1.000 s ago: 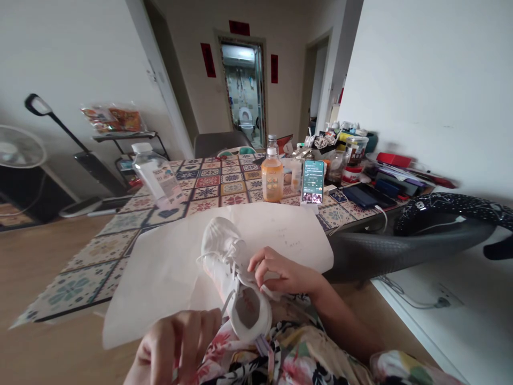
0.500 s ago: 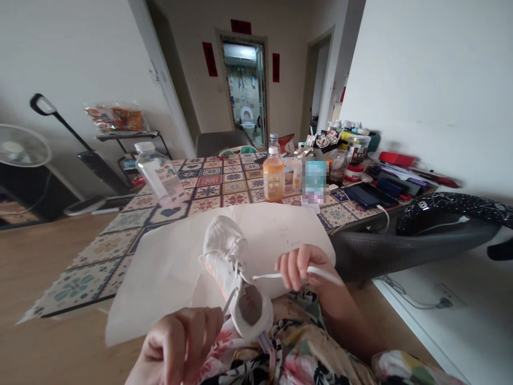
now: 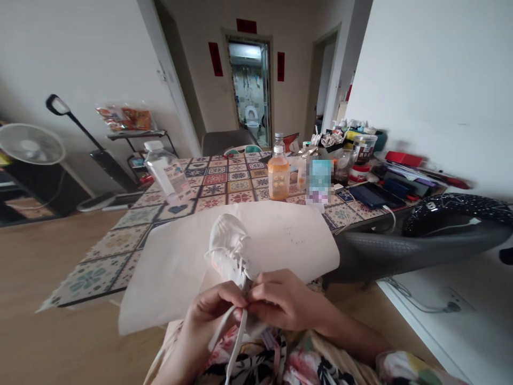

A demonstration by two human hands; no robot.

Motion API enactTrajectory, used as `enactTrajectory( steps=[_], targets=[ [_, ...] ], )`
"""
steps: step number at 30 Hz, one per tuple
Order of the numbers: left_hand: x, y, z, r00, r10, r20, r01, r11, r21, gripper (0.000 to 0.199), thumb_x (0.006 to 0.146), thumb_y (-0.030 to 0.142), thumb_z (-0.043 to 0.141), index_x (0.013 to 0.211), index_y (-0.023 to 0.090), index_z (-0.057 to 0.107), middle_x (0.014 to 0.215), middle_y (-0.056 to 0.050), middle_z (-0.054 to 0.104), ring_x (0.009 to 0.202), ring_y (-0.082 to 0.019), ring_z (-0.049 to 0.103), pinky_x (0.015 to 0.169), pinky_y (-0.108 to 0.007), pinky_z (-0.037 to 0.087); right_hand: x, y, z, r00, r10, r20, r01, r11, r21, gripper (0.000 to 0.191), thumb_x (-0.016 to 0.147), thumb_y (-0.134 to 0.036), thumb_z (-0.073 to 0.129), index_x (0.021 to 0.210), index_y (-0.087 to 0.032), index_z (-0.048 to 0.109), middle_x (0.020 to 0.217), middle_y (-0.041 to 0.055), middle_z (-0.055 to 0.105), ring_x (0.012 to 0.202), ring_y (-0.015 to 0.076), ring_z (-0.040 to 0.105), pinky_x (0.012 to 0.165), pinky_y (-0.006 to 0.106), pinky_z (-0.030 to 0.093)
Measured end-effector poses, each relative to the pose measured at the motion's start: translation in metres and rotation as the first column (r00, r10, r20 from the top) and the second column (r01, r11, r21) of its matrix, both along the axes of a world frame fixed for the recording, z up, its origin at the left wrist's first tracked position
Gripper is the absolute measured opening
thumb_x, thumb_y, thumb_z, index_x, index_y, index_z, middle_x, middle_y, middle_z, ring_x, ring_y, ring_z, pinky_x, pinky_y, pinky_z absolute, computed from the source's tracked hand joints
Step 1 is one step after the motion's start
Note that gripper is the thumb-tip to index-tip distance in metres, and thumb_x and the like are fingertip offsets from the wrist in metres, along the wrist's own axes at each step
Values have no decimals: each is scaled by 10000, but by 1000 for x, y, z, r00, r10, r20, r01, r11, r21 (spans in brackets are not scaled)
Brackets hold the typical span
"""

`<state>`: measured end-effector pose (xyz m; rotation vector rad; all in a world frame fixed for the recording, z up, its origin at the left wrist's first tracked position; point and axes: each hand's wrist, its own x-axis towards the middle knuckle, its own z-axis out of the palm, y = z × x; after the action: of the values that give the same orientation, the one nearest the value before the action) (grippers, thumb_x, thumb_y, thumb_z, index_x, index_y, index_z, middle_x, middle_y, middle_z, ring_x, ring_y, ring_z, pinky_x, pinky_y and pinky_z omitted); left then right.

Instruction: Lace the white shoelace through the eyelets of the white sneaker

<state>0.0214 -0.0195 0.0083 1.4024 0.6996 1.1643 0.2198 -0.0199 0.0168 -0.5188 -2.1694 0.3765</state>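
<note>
A white sneaker (image 3: 226, 240) lies on a large sheet of white paper (image 3: 168, 267), its toe pointing away from me. My left hand (image 3: 212, 315) and my right hand (image 3: 282, 299) meet over the shoe's opening, fingertips pinched close together. Both are closed on the white shoelace (image 3: 237, 342), and its two loose ends hang down toward my lap. The heel and opening of the shoe are mostly hidden behind my hands. Floral clothing shows beneath them.
On the patterned table (image 3: 100, 251) stand a clear bottle (image 3: 168, 176) at left and an orange drink bottle (image 3: 279, 176) in the middle. Tablets (image 3: 377, 195), a cable and jars crowd the right side. A dark padded seat (image 3: 401, 251) adjoins the table at right.
My hands were apart, pulling the lace ends to either side. They have come together over the shoe's opening, with the lace ends now hanging between them. The view has shifted slightly.
</note>
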Motion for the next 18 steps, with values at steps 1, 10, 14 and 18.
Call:
enactTrajectory(
  steps=[1, 10, 14, 18],
  targets=[
    [1, 0, 1, 1000, 25, -7, -25, 999, 35, 228, 722, 385, 845, 659, 197, 732, 607, 7, 632, 566, -117, 564, 546, -182, 473, 0, 0, 0, 1000, -8, 10, 8, 1000, 24, 181, 1010, -301, 475, 938, -176, 584, 800, 46, 620, 703, 140, 564, 645, 235, 445],
    [4, 1, 7, 997, 27, -71, -6, 960, 279, 161, 827, 289, 766, 704, 200, 713, 701, -8, 647, 649, -133, 617, 610, -197, 498, -5, -5, 9, 994, -66, -83, 74, 993, 91, 227, 988, -224, 439, 795, -197, 555, 657, 23, 612, 604, 135, 535, 569, 242, 411],
    [6, 2, 9, 991, -35, -130, 83, 920, 383, 155, 856, 283, 739, 723, 204, 723, 670, -16, 678, 636, -140, 642, 594, -201, 501, -5, -7, 6, 961, -118, -252, 120, 993, -8, 211, 949, -202, 495, 745, -196, 546, 644, 13, 598, 570, 118, 539, 566, 221, 443],
    [6, 2, 12, 987, 14, -158, 67, 867, 494, 104, 857, 183, 725, 756, 209, 721, 685, -19, 701, 652, -152, 672, 615, -213, 529, -3, -6, 5, 956, -148, -252, 137, 989, -60, 126, 933, -244, 557, 821, -192, 583, 690, 9, 612, 600, 117, 564, 581, 206, 464]
  ],
)
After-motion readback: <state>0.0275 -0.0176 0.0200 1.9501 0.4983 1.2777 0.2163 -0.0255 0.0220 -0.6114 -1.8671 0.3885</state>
